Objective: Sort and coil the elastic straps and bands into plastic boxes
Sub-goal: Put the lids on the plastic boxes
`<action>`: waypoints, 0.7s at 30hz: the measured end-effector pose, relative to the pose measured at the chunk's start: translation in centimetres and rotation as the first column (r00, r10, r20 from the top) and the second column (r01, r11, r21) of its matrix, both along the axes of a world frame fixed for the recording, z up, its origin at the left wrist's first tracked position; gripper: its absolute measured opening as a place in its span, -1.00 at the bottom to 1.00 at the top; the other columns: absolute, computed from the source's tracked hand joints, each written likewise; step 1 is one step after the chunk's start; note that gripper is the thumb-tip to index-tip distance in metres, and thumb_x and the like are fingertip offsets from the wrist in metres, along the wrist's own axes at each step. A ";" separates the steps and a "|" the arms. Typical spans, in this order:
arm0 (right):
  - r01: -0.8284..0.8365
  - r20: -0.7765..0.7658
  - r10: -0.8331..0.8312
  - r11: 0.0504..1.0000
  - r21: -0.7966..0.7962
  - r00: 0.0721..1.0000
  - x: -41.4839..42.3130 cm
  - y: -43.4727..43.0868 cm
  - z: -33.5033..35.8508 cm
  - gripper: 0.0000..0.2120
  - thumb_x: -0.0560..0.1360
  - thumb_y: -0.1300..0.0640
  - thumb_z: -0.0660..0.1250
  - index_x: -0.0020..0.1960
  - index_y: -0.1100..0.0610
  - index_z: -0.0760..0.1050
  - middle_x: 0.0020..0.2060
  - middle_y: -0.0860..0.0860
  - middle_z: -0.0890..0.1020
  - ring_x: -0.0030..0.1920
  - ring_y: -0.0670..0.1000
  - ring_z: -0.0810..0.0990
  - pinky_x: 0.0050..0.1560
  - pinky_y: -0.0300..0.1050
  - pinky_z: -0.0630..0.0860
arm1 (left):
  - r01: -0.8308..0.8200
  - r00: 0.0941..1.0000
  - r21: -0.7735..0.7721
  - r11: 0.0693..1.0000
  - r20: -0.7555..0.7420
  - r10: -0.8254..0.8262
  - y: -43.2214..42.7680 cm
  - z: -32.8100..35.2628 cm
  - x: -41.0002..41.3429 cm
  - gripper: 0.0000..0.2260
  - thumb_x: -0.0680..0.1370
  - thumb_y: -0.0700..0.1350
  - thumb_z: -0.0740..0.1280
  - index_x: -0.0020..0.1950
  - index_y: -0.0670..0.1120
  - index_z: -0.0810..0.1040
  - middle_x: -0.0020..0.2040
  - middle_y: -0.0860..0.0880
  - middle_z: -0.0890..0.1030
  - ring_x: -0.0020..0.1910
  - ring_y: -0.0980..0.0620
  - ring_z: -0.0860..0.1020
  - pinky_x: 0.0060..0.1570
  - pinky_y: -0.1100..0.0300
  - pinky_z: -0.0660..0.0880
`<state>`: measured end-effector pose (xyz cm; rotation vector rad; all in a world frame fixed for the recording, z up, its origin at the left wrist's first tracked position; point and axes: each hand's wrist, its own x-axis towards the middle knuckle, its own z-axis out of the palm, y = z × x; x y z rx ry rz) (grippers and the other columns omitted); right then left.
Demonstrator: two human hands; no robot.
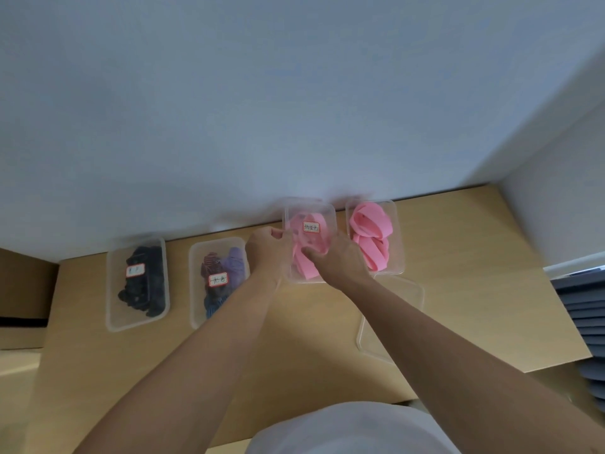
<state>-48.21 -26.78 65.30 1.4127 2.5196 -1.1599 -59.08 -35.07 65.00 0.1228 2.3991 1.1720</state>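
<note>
Both hands meet at the labelled box [330, 213] far across the desk [294, 339]: my left hand [268, 252] curls on its left rim and my right hand [342, 262] pinches the pink strap [306, 268] inside, which I judge light, limp and springy, best gripped at a fold.

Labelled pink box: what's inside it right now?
Pink bands show through the clear box, loosely looped. The label, left hand and right hand cover parts, so their count and anything beneath them cannot be seen.
</note>
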 end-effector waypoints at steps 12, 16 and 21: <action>-0.102 -0.078 0.098 0.994 -0.047 0.992 2.9 0.0 -1.6 -0.36 0.46 -0.03 0.52 0.44 0.11 0.37 0.21 0.00 0.55 0.12 0.12 0.60 0.04 -0.01 0.52 | 0.048 0.997 0.035 0.998 0.060 -0.050 -1.0 -0.3 -1.0 -0.87 0.50 -0.14 0.45 -0.01 -0.10 0.77 -0.09 -0.02 0.75 -0.03 -0.02 0.69 0.00 0.11 0.61; -0.038 -0.117 0.021 0.989 -0.141 0.993 3.4 0.5 -2.0 -0.36 0.48 0.05 0.51 0.49 0.02 0.37 0.06 0.00 0.62 0.03 0.05 0.64 -0.07 -0.11 0.48 | 0.059 0.996 0.026 0.998 0.068 -0.060 -0.8 -0.5 -1.2 -0.85 0.52 -0.13 0.45 0.00 -0.15 0.76 -0.07 -0.09 0.75 0.00 -0.12 0.70 0.03 -0.02 0.64; -0.060 -0.064 0.048 0.980 -0.189 0.997 4.2 1.7 -2.3 -0.34 0.52 0.15 0.47 0.55 -0.05 0.31 0.02 0.01 0.69 -0.18 -0.27 0.58 -0.22 -0.37 0.41 | 0.067 0.994 0.021 0.998 0.081 -0.069 -1.2 -1.0 -1.3 -0.88 0.49 -0.15 0.46 -0.04 -0.14 0.77 -0.10 -0.10 0.75 -0.05 -0.12 0.71 0.01 -0.07 0.65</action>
